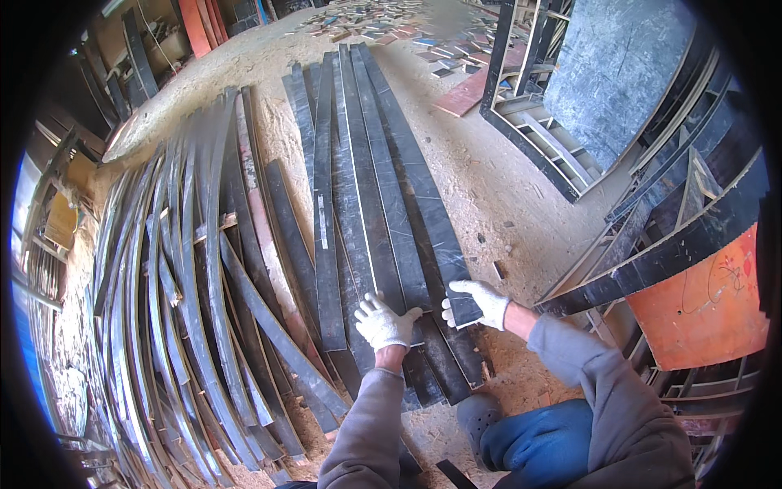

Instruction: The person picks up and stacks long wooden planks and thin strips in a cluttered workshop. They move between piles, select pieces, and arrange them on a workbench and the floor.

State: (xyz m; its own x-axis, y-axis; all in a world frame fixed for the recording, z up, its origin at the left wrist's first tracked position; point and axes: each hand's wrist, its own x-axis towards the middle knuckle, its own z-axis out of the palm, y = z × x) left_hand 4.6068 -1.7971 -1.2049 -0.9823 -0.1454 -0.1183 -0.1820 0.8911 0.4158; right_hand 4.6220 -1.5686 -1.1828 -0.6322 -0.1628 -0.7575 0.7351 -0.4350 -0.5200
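Note:
My left hand, in a white work glove, lies on a pile of long black-faced board strips, its fingers spread. To its right, my right hand, gloved the same way, grips the near end of the rightmost black board strip. The thumb is on the strip's top face and the fingertips show at its left edge. This strip runs away from me, alongside the others. Shorter black pieces lie under the near ends of the pile, close to my shoe.
A larger heap of curved, narrow strips spreads over the left floor. Framed panels and a curved black-and-orange form stand at right. Offcuts and a red board lie farther off on the sawdust-covered floor.

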